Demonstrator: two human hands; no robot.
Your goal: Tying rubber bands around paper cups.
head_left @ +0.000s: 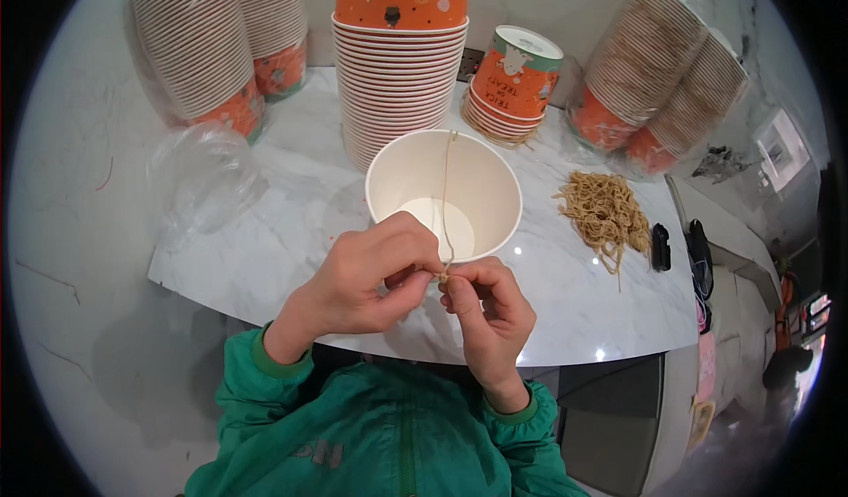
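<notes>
On the table (pixel 265 258), in front of the tall stack (pixel 400 82), a tub (pixel 393 174) is sitting mouth up. The left hand (pixel 362 276) and right hand (pixel 490 311) are meeting at its near rim, thumbs and forefingers pinching a cord (pixel 445 179) that is running from the far rim across the opening. The step in hand is seemingly knotting, the next move probably calling for a snug, even pull without tipping the tub.

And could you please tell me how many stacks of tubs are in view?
6: front stack and back stack at left; tall stack in the middle; short stack right of it; inner stack and outer stack at far right. More may be hidden behind.
</notes>
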